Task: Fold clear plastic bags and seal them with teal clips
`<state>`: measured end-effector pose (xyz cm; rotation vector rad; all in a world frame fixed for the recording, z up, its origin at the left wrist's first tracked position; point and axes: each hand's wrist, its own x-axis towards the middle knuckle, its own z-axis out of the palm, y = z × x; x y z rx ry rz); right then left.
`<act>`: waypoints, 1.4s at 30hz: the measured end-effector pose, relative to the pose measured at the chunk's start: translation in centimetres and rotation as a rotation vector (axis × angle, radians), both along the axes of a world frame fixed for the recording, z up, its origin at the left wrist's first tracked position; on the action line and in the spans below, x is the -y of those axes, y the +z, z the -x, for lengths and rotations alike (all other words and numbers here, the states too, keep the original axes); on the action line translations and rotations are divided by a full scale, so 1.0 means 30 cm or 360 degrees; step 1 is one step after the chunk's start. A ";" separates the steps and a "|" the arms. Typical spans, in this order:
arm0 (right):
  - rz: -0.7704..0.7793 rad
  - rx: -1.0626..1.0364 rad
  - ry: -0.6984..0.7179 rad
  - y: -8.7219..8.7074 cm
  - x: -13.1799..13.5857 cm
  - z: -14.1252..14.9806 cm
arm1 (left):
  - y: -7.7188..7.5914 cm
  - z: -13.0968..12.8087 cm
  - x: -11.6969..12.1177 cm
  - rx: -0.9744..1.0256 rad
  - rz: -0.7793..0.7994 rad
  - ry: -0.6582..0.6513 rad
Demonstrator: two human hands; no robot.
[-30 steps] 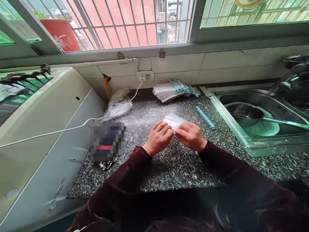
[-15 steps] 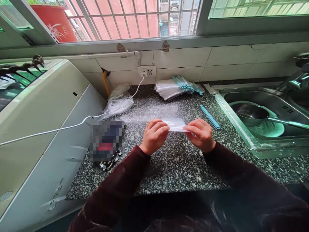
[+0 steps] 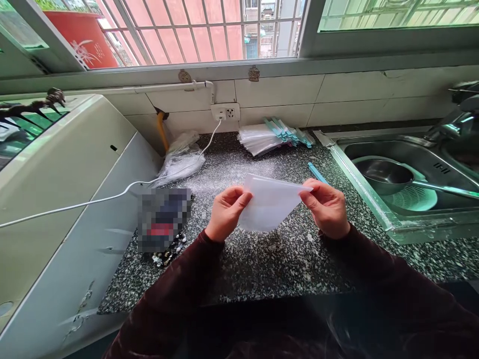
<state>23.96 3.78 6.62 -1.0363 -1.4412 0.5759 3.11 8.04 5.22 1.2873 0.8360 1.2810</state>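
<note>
Between my hands a translucent white plastic sheet or bag (image 3: 272,203) is held up above the speckled countertop, its upper edge sloping down to the right. My left hand (image 3: 229,209) pinches its left side between thumb and fingers. At the upper right corner, my right hand (image 3: 326,205) grips it the same way. A light blue plastic strip (image 3: 317,173) lies on the counter just behind my right hand, which hides its near end. Against the back wall rests a pile of clear plastic sleeves (image 3: 258,138) with light blue strips (image 3: 286,132) along their ends.
At the right is a metal sink (image 3: 392,219) holding a pan (image 3: 385,172) over a pale green strainer (image 3: 426,198). A white cable (image 3: 129,188) runs from the wall socket (image 3: 225,111) across the left. Crumpled plastic bags (image 3: 181,159) and a blurred-out object (image 3: 164,219) lie left on the counter (image 3: 269,274).
My hands have moved apart and turned thumbs up. The plastic piece, seen folded and nearly edge-on before, now shows its broad face. My right hand now covers part of the blue strip.
</note>
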 end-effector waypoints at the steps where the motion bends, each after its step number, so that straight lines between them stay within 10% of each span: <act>1: 0.0060 -0.0047 -0.0009 -0.003 0.000 -0.001 | 0.005 -0.002 0.008 0.0034 0.0081 -0.0036; 12: 0.0389 0.0013 -0.0005 -0.006 -0.019 0.009 | -0.013 -0.025 0.011 0.0018 0.0322 -0.0291; 26: 0.1063 0.0357 0.0841 -0.038 -0.018 0.031 | -0.006 -0.008 -0.047 0.0401 0.0232 0.0411; 34: 0.1168 0.0260 0.0809 -0.051 -0.035 0.017 | -0.023 -0.007 -0.046 0.0241 0.0567 -0.0078; 42: 0.1191 0.0427 0.0667 -0.068 -0.045 0.010 | -0.076 -0.007 -0.072 0.0098 0.0517 0.0107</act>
